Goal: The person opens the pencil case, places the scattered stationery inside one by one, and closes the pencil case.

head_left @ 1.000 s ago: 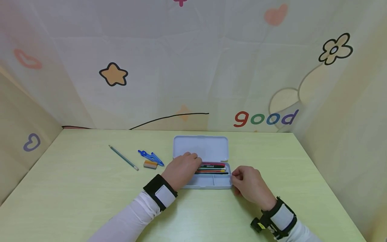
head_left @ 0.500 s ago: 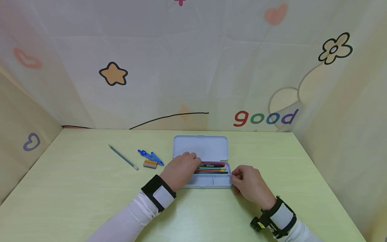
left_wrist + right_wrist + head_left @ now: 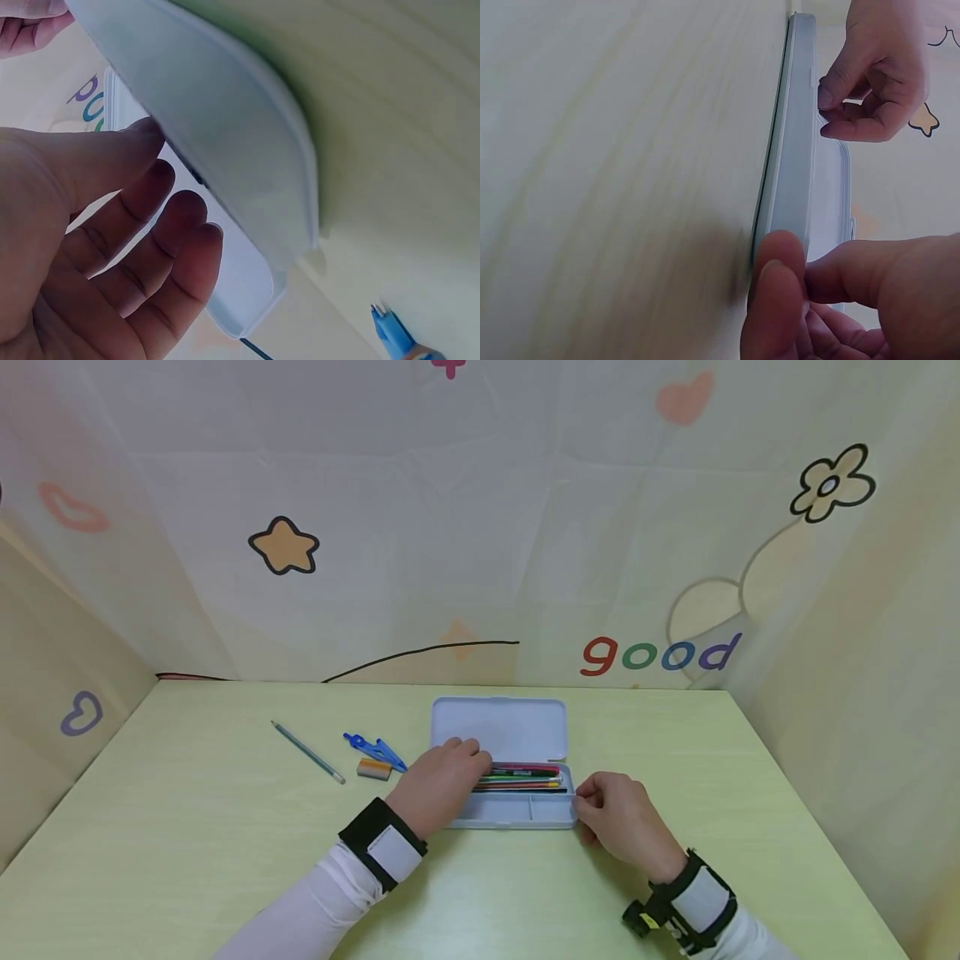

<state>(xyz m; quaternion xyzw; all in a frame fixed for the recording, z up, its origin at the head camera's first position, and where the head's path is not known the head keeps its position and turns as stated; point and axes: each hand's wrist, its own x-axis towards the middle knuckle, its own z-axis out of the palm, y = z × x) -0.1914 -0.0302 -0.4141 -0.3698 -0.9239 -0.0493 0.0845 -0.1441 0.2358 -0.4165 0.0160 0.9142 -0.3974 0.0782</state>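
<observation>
A pale blue pencil case (image 3: 491, 812) lies with its lid (image 3: 498, 727) folded back. Several pencils and pens (image 3: 521, 781) lie side by side in its rear compartment; two front compartments are bare. My left hand (image 3: 438, 785) is over the case's left part, fingers loosely bent. In the left wrist view its thumb and fingertips reach over the case wall (image 3: 232, 127), beside a dark pencil end (image 3: 196, 177), with a gap between thumb and fingers. My right hand (image 3: 626, 822) pinches the case's right end between thumb and fingers, as the right wrist view shows.
Left of the case, a blue compass (image 3: 375, 749) lies behind an orange and grey eraser (image 3: 373, 769). Farther left is a teal pencil (image 3: 307, 752) with a white eraser end. A printed cloth (image 3: 360, 610) hangs behind the light wood table (image 3: 187, 827).
My left hand has slid a little to the left along the case, uncovering more of the pencils. The right hand has stayed at the case's right end.
</observation>
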